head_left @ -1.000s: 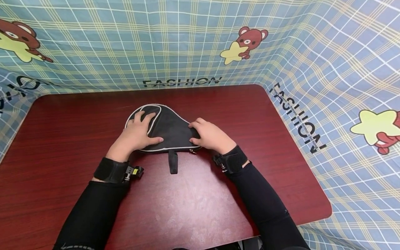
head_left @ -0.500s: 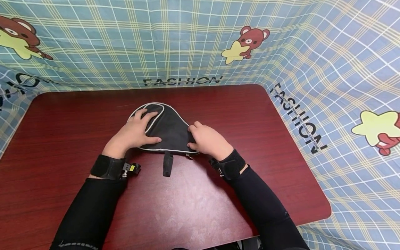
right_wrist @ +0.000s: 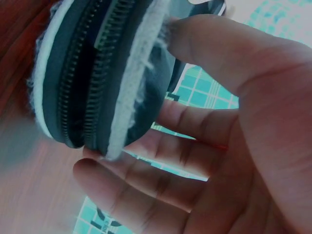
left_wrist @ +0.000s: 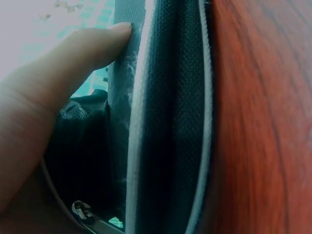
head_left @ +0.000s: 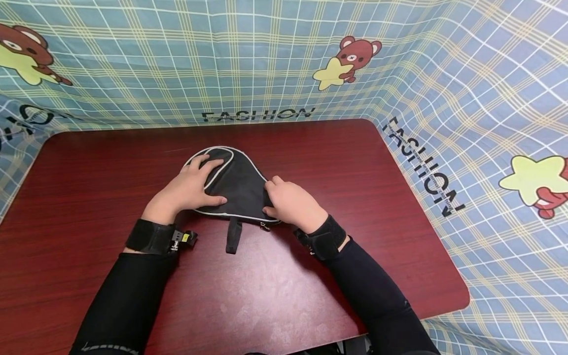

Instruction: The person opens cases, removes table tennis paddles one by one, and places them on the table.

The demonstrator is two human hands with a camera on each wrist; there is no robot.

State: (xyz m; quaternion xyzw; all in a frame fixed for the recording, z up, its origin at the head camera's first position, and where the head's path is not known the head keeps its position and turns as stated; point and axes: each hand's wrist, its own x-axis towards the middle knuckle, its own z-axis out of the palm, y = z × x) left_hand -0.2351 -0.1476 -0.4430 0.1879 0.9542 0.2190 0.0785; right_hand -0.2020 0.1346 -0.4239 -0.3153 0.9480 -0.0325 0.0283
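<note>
A black paddle-shaped zip case point(head_left: 244, 187) with white piping lies flat on the table, its rounded wide end to the left and narrow end to the right. My left hand point(head_left: 184, 187) rests on the wide end with fingers spread over the pocket and the thumb on the main panel. At the narrow end, my right hand point(head_left: 293, 202) grips the case between thumb and fingers. In the right wrist view the zipper teeth point(right_wrist: 100, 73) stand apart there. A metal zipper pull point(head_left: 265, 227) hangs at the near edge, beside a short black strap point(head_left: 233, 236).
The dark red table point(head_left: 266, 286) has rounded corners. A blue plaid curtain point(head_left: 248, 64) with printed bears and stars stands behind it and along the right side. Each wrist wears a black band point(head_left: 151, 236) with a small camera.
The case has turned slightly, its narrow end shifting toward the person and left. The strap has swung left. My right hand has moved with the narrow end; my left hand stays nearly in place.
</note>
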